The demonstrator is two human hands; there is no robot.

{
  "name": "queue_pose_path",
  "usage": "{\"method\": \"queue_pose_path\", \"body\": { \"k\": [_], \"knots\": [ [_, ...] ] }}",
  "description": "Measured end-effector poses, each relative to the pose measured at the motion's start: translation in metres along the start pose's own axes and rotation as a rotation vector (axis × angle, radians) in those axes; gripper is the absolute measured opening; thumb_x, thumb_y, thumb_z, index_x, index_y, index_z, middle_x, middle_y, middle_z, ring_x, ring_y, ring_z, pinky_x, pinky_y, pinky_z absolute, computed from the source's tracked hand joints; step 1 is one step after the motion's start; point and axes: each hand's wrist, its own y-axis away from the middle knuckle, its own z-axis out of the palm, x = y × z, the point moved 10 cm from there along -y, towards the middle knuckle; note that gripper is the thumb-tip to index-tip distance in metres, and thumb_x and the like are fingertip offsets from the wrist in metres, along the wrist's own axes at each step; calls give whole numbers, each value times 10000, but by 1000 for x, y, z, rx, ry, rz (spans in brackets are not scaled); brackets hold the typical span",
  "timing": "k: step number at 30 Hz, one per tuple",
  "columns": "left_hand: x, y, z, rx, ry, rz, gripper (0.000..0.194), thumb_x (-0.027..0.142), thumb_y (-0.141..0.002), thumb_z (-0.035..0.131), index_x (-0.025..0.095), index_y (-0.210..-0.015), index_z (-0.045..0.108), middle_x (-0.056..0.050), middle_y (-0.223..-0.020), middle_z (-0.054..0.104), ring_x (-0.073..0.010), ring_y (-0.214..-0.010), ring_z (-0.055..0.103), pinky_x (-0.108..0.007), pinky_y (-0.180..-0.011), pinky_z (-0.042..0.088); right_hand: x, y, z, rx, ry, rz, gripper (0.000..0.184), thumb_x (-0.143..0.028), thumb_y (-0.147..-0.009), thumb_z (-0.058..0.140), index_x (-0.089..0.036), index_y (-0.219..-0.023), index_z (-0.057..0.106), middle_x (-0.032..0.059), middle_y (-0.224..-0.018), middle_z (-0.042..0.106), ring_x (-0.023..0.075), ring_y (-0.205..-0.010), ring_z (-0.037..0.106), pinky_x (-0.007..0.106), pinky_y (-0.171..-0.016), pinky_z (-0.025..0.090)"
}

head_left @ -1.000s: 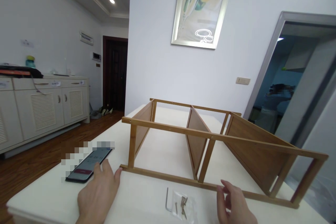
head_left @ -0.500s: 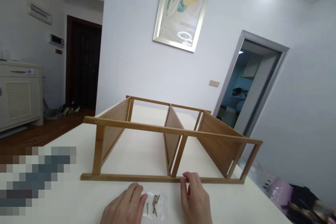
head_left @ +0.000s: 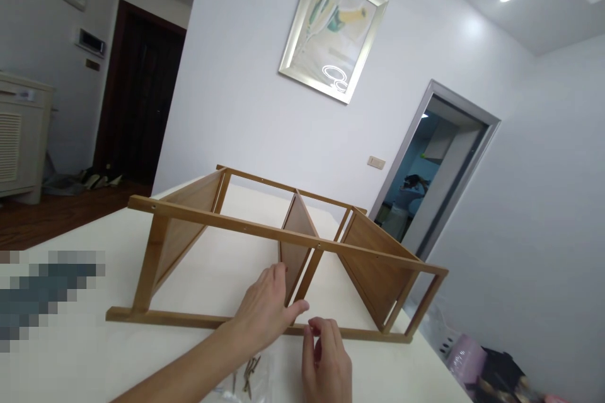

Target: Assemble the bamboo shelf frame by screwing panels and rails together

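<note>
A wooden shelf frame [head_left: 208,216] lies on its side on the white table [head_left: 387,371], with slatless brown panels set between its rails. My left hand [head_left: 265,303] reaches over the near bottom rail to the middle panel [head_left: 299,233]. Its thumb is spread away from the fingers, which are at or against the panel's near part; contact is hard to tell. My right hand [head_left: 327,356] is closed in a pinch just in front of the bottom rail, near the middle upright [head_left: 308,277]. Whatever it pinches is hidden. Several screws [head_left: 250,373] lie on a clear plastic bag [head_left: 263,384] below my left forearm.
The frame's right end panel [head_left: 378,264] and left end panel [head_left: 186,217] stand upright on the table. Beyond the table's right edge sit a pink container [head_left: 466,356] and dark items. A wall with a framed picture [head_left: 333,28] rises behind, beside a doorway [head_left: 416,170].
My left hand has moved from beside the screws up and forward to the middle panel, its thumb now spread. My right hand stays pinched near the bottom rail. The view has tilted.
</note>
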Motion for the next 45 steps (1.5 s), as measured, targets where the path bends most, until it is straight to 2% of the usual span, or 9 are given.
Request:
{"method": "queue_pose_path", "body": {
  "k": [6, 9, 12, 16, 21, 25, 32, 35, 45],
  "knots": [
    [3, 7, 32, 106, 4, -70, 315, 364, -834, 567, 167, -1041, 432, -112, -1052, 565, -283, -1051, 581, -389, -883, 467, 2, -11, -29, 241, -73, 62, 88, -250, -951, 521, -205, -971, 594, 30, -781, 623, 133, -562, 587, 235, -489, 487],
    [2, 7, 39, 142, -26, -60, 300, 390, -856, 539, 189, -1035, 406, -109, -1060, 553, -278, -1031, 594, -385, -839, 478, -18, -34, -44, 331, -41, -19, 84, -214, -933, 548, -197, -1003, 593, 54, -828, 627, 156, -640, 606, 268, -550, 510],
    [-10, 3, 39, 155, -44, -139, 319, 426, -856, 544, 195, -1021, 398, -102, -1028, 563, -278, -991, 615, -369, -773, 482, -45, -62, -56, 437, 1, -126, 124, -168, -908, 586, -188, -1031, 578, 76, -872, 624, 194, -773, 618, 333, -662, 533],
    [-17, -1, 42, 83, -50, -198, 283, 402, -869, 516, 192, -1011, 392, -101, -1015, 590, -274, -976, 639, -349, -731, 467, -66, -92, -58, 515, 32, -213, 187, -147, -887, 618, -176, -1065, 569, 88, -900, 621, 211, -852, 607, 365, -709, 538],
    [-17, -1, 50, -2, -40, -194, 279, 424, -873, 479, 196, -991, 369, -103, -985, 625, -301, -915, 676, -365, -674, 440, -66, -108, -49, 499, 42, -236, 218, -150, -885, 609, -173, -1096, 560, 98, -943, 622, 207, -890, 596, 370, -737, 545],
    [-17, -1, 53, -34, 19, -168, 257, 431, -879, 480, 232, -951, 333, -71, -955, 640, -272, -848, 689, -339, -641, 410, -60, -111, -44, 471, 40, -221, 200, -124, -886, 587, -171, -1078, 560, 103, -951, 617, 210, -917, 584, 380, -768, 539],
    [-16, 0, 54, -44, 147, -36, 109, 351, -947, 357, 249, -936, 318, -55, -916, 643, -225, -782, 661, -306, -643, 389, -58, -114, -40, 449, 39, -223, 161, -88, -884, 569, -172, -1021, 569, 86, -912, 604, 199, -879, 568, 371, -766, 528],
    [-18, 0, 58, -36, 183, 2, 110, 355, -963, 313, 253, -930, 336, -50, -900, 629, -218, -759, 635, -300, -640, 376, -60, -114, -40, 441, 54, -234, 151, -77, -881, 565, -174, -997, 566, 81, -893, 604, 197, -858, 570, 366, -759, 521],
    [-23, -2, 53, -23, 282, -1, 166, 403, -934, 374, 257, -858, 359, -20, -815, 580, -195, -695, 548, -300, -642, 354, -69, -124, -36, 319, 197, -266, 74, -105, -914, 509, -171, -947, 517, 84, -844, 583, 199, -798, 548, 351, -710, 503]
  ]
}}
